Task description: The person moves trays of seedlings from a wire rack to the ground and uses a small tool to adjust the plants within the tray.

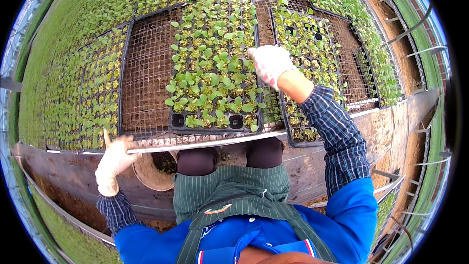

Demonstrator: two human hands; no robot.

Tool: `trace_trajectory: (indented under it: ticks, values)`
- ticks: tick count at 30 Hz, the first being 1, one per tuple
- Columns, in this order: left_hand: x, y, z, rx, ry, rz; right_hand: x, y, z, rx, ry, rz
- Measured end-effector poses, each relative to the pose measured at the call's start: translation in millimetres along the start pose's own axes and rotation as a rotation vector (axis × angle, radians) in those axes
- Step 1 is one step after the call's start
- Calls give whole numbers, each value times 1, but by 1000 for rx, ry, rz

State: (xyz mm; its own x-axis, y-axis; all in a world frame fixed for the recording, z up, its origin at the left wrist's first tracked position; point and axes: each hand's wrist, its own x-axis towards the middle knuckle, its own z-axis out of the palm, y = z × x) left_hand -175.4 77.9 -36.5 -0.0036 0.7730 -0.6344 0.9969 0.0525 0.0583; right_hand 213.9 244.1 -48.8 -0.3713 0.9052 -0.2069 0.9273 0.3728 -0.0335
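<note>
A black plastic plug tray of leafy green seedlings (216, 62) lies in front of me, with a couple of bare cells along its near edge. My right hand (272, 64), in a white glove with pink spots, is over that tray's right edge. Its fingers are curled with the tips near the leaves; whether they pinch anything is hidden. Beneath my right forearm is a second seedling tray (306, 55) with some bare cells. My left hand (117, 157), in a pale glove, is at the bench's near rim with fingers apart, holding nothing visible.
Wire mesh benching (150, 77) shows between the trays, with a pale metal rim (205, 141) along its front. More seedling trays (99, 91) spread to the left and far right. Below the rim a round bucket (152, 172) holds dark material. Wooden boards (381, 128) run along the right.
</note>
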Motion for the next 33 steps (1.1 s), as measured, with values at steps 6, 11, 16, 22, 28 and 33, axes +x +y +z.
trace_trajectory:
  ticks: [6,11,16,22,28,33]
  values:
    - [16,33,-19,-194,534,308,25,-3,1,116,165,18]
    - [117,114,-48,-400,725,520,40,-7,8,215,267,-27]
    - [197,177,-71,-334,548,464,25,5,-12,960,412,151]
    - [207,209,-69,-19,347,435,14,64,-2,917,796,70]
    - [189,192,-49,-119,489,709,2,69,8,1003,773,145]
    - [135,168,-27,-240,690,689,4,73,27,849,691,131]
